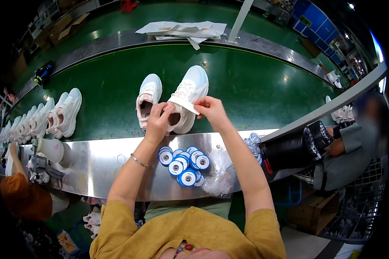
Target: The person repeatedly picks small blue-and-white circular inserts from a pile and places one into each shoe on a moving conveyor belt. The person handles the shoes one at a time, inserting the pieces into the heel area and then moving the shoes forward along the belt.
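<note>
A white sneaker with a pale blue toe [195, 79] rests on the green belt in front of me, its toe pointing away. Across its opening stretches a flat white strip [183, 104]. The fingers of my left hand [158, 120] are closed on the strip's left end, beside the shoe's collar. At the other end, my right hand [212, 113] pinches the strip between thumb and fingers. What the strip is made of cannot be told. Just left stands a matching sneaker [150, 88], partly behind my left hand; neither hand holds it.
On the metal ledge [99, 170] before me lie several round blue-and-white discs [188, 178] and crumpled clear plastic [220, 172]. More sneakers [69, 113] line the belt [255, 90] at left. White sheets [183, 29] lie across the belt. Co-workers sit at both sides; a post rises at right.
</note>
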`<state>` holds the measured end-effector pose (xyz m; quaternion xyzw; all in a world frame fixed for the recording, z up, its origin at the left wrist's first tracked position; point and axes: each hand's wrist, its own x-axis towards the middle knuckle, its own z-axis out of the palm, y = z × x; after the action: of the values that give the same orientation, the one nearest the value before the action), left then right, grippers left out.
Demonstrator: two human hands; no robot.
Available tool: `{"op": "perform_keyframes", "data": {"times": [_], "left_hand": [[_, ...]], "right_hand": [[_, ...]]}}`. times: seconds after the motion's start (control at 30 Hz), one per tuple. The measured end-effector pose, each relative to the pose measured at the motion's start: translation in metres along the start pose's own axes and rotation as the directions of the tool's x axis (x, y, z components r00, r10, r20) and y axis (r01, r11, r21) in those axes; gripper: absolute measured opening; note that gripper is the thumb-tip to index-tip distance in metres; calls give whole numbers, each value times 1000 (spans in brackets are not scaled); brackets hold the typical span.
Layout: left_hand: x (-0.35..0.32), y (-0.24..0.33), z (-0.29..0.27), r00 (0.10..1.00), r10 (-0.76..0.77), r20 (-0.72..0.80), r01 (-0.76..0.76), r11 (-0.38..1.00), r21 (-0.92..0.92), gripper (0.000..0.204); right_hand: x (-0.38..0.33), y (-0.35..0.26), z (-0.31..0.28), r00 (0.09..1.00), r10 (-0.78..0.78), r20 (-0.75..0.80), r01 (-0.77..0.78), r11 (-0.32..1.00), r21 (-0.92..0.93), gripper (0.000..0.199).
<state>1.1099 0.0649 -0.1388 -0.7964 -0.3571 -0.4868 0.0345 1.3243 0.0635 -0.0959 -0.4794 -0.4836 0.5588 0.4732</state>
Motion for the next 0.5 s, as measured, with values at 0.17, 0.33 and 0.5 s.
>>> {"op": "perform_keyframes", "data": {"times": [0.17,0.33,0.5], "left_hand": [[-5,-16,7,999,-12,-41,12,1000,1,35],[-8,-26,1,998,-42,-54,42,999,-3,33],[3,-25,-18,997,-27,-71,30,999,30,31]], "right_hand": [[5,32,16,998,-69,-3,69,998,1,13],[15,43,36,995,-101,-14,98,986,-136,9],[22,34,49,992,-105,-64,87,966,-245,10]]}}
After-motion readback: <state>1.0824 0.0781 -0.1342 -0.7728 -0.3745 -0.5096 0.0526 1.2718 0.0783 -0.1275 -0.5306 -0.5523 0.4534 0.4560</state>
